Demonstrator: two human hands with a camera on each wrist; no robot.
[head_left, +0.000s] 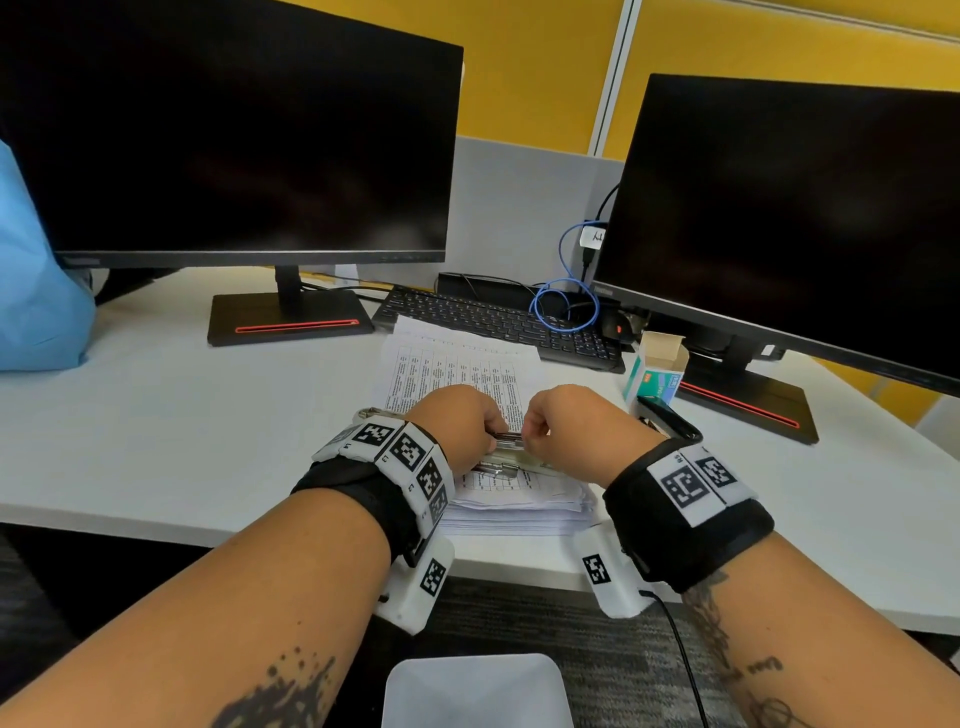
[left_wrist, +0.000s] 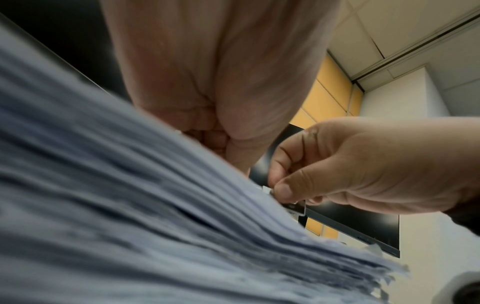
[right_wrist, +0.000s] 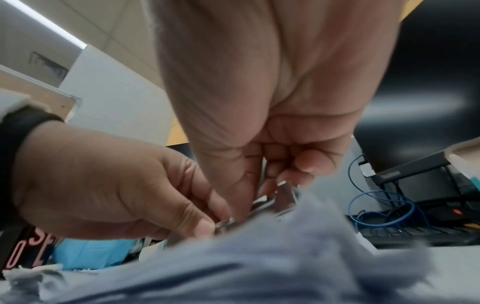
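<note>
A silvery metal stapler (head_left: 505, 441) is held just above a thick stack of printed papers (head_left: 457, 369) on the white desk (head_left: 182, 415). My left hand (head_left: 480, 426) pinches its left end between thumb and fingers. My right hand (head_left: 540, 426) has its fingers curled round the right end. In the right wrist view, the left hand (right_wrist: 116, 185) grips the metal rail (right_wrist: 262, 202) while my right fingers (right_wrist: 303, 162) close over its raised end. The left wrist view shows the right hand (left_wrist: 350, 164) pinching a small metal piece (left_wrist: 272, 192) over the paper edges (left_wrist: 155, 216).
A small open staple box (head_left: 657, 371) and a black elongated part (head_left: 670, 421) lie right of the papers. A keyboard (head_left: 493, 319), a mouse (head_left: 618, 327) and blue cable (head_left: 566, 306) sit behind. Two dark monitors (head_left: 234, 130) flank the desk; a blue bag (head_left: 36, 291) is far left.
</note>
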